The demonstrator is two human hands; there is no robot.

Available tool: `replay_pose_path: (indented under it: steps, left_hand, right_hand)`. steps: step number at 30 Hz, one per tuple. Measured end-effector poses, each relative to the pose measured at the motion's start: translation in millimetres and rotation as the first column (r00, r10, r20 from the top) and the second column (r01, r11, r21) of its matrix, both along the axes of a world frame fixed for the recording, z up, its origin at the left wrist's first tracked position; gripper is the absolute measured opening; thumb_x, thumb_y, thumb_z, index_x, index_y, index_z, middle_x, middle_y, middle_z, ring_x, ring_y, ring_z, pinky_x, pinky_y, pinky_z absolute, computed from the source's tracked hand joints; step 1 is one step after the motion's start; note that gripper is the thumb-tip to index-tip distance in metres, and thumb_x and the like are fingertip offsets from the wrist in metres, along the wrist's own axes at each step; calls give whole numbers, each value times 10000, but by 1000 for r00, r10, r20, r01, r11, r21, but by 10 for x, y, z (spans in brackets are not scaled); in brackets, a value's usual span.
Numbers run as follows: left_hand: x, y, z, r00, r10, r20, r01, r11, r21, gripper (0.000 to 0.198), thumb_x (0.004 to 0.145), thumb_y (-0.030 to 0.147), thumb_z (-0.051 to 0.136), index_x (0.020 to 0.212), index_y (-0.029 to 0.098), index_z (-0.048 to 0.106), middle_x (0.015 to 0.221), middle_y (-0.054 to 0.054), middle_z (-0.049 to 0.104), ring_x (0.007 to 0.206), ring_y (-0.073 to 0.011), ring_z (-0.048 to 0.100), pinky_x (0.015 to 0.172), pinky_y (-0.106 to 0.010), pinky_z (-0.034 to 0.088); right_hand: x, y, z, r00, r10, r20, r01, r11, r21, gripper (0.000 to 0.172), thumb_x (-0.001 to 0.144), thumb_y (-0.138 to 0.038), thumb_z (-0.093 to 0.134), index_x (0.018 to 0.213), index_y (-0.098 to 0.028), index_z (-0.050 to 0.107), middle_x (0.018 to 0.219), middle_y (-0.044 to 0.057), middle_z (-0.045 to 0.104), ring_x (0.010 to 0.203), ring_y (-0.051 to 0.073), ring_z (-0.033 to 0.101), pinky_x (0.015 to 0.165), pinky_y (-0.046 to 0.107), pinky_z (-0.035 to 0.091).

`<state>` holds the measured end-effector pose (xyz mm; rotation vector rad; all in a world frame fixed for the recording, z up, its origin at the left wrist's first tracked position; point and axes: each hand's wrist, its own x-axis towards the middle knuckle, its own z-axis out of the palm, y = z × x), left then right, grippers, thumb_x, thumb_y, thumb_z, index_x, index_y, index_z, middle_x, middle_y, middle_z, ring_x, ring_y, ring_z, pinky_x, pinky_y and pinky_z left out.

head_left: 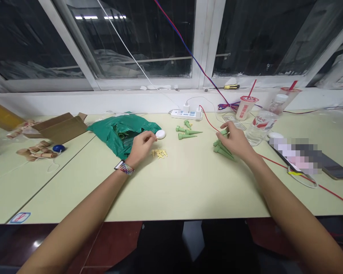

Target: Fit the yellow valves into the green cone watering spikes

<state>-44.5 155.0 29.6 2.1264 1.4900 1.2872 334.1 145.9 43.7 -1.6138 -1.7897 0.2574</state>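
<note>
My left hand (143,146) is closed in a pinch at the mouth of the green plastic bag (111,131); anything between its fingertips is too small to make out. Just past those fingers lies a round white disc (160,134). Below it is a small heap of pale yellow plastic pieces (160,153). My right hand (233,141) bends over a bunch of green cone-shaped plastic spikes (222,149), thumb and forefinger around the head of one, partly hidden by the hand. More green spikes (188,136) lie near the table's middle, tips mostly to the right.
A power strip (187,114) stands against the wall. At right are a paper cup (246,108) with a straw, a water bottle (263,123), phones (337,163) and a red cable (274,163). A cardboard box (61,129) and wooden pieces (41,151) sit at left.
</note>
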Motion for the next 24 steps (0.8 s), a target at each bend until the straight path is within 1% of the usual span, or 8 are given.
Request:
replay_pose_path:
  steps: [3,6,9,14,16,18,21,24]
  left_hand:
    - [-16,36,-93,971,-40,-238,31,999,-42,205,869,252,519,714,189,637,781,-40,649,758,-202,560,715,-340,389]
    - [25,50,-156,929,-36,-368,20,999,-46,210,863,265,530,698,196,640,785,-59,642,794,-228,546,744,-362,380]
    - [43,66,-159,916,-81,-393,58,996,-69,215,880,255,509,720,199,642,782,-57,645,772,-224,548,761,-370,384]
    - [36,58,-148,908,-123,-402,106,992,-62,219,909,270,515,725,201,612,793,-54,669,773,-223,565,736,-358,376]
    - [36,46,-158,909,-120,-399,103,993,-64,217,912,278,531,722,204,603,758,-46,662,747,-216,564,697,-344,360]
    - [37,37,-168,913,-117,-390,98,993,-68,218,915,279,540,718,204,598,718,-32,646,710,-204,559,671,-334,344]
    - [42,31,-174,912,-131,-390,116,991,-62,246,924,275,534,692,203,577,685,-20,619,676,-189,541,664,-325,331]
    - [48,36,-176,897,-148,-416,142,989,-46,295,932,272,521,646,202,534,656,-13,577,646,-176,507,668,-324,323]
  right_hand:
    - [65,42,-49,969,-31,244,61,991,-117,347,892,-445,590,1144,-206,603,831,65,651,755,242,576,621,304,318]
    - [88,74,-108,950,13,313,39,987,-158,308,887,-450,588,1081,-217,641,928,84,696,840,250,606,617,300,309]
    - [98,97,-153,942,40,332,2,992,-125,277,885,-434,596,1045,-221,669,1003,80,705,879,241,620,623,305,322]
    - [113,141,-237,937,2,349,10,999,-32,258,884,-392,614,1039,-209,708,1060,97,683,881,240,627,646,326,375]
    - [108,158,-285,938,-1,347,-10,1000,29,264,890,-377,622,1061,-196,712,1085,115,675,956,269,622,721,349,434]
    - [72,156,-333,933,0,360,-45,992,116,275,908,-354,616,1094,-175,710,1117,141,666,1045,308,596,852,401,470]
    - [-95,97,-376,925,31,379,-119,970,212,290,953,-310,569,1155,-142,692,1158,175,650,1129,340,551,1001,466,444]
    - [-415,18,-366,911,140,389,-235,949,209,290,985,-259,511,1189,-130,673,1183,181,644,1160,329,545,1038,465,438]
